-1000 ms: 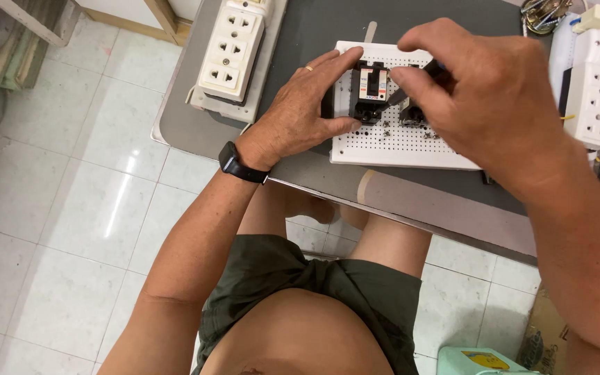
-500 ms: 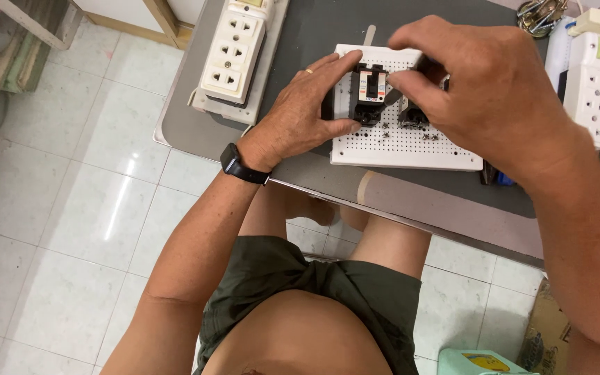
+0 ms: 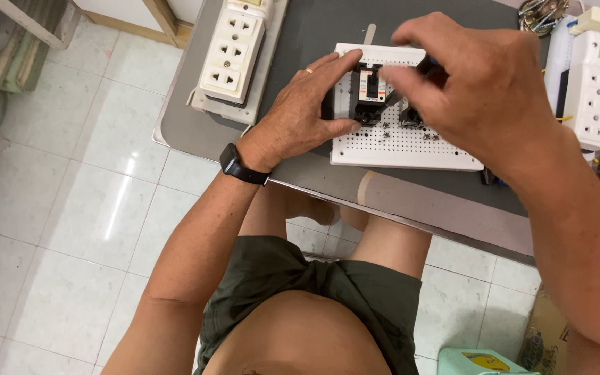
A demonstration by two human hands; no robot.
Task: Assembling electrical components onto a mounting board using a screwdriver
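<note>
My left hand (image 3: 300,118) is closed around the left side of the black breaker (image 3: 366,94), thumb low at its front edge and fingers over its top, pinning it to the white perforated board (image 3: 411,142). The breaker stands upright near the board's rear left part, and the board lies flat on the grey worktop (image 3: 314,35). My right hand (image 3: 480,83) is bunched above and just right of the breaker; it is blurred, and I cannot tell whether that grip is pinching something small or only touching the breaker's right side. A second dark part (image 3: 411,117) sits on the board just beside the breaker, half hidden under that hand.

As I judge it, the work is seating or fastening the breaker on the board. To do it well I would hold the left grip firm and low so the body cannot twist, press it square against the holes, and let the right fingertips work from above without nudging the neighbouring part. The board is light and unclamped, so any sideways push could slide it; downward pressure is safer.

A white triple socket block (image 3: 230,52) lies well to the left on the worktop, another socket block (image 3: 592,101) at the right edge, and a bunch of keys (image 3: 539,14) at the rear
</note>
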